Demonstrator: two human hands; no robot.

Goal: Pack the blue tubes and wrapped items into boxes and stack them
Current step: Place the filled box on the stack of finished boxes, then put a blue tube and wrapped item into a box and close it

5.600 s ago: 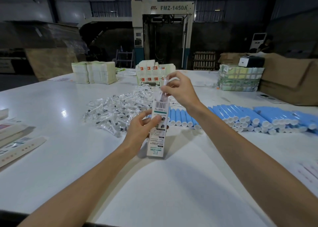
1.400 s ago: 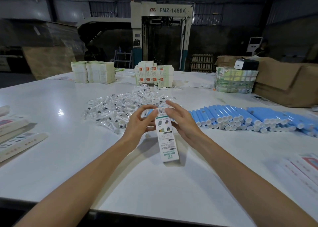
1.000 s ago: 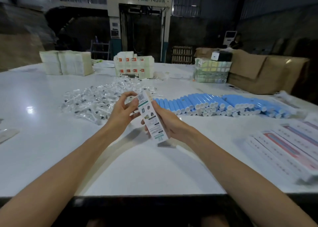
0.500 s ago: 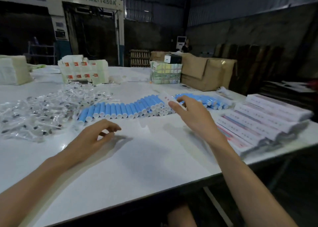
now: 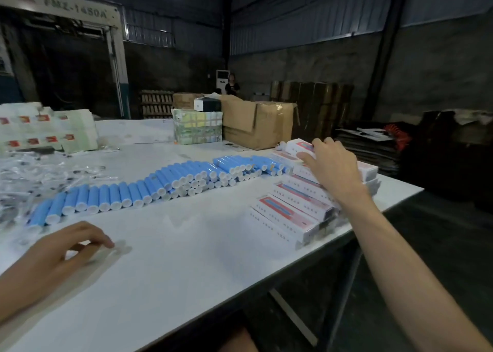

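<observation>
Right arm stretched out, the right hand [image 5: 330, 165] grips one box [image 5: 298, 147] between thumb and curled fingers, atop the stacked boxes [image 5: 290, 213] at the worktop's [image 5: 186, 258] right edge. The left hand [image 5: 61, 247] rests on the worktop, fingers loosely curled, holding nothing. The tubes [image 5: 149, 189] lie in one long row and the wrapped items [image 5: 32, 175] are heaped at the left, both too many to count.
</observation>
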